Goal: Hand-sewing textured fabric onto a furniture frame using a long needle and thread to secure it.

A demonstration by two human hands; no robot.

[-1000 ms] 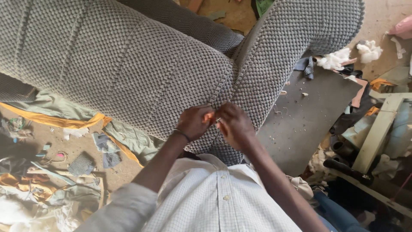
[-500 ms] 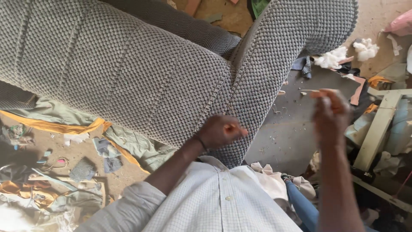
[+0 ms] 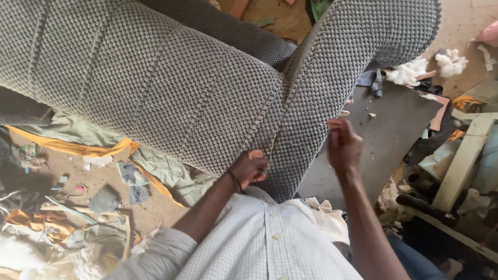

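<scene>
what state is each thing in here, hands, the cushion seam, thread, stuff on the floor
left hand: closed, pinching the seam of the grey upholstered piece.
right hand: raised off the fabric, fingers closed as on a thread.
thread: thin, running from seam toward right hand; looks taut.
grey upholstered piece: lying across the view, seam near the hands.
white stuffing: loose clumps on the floor.
fabric scraps: scattered, crumpled on the floor.

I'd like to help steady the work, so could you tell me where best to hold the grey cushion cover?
Hold the grey cushion cover at its lower edge beside the seam, coming from below, next to the left hand; the fabric folds there, giving a pinchable ridge.
</scene>
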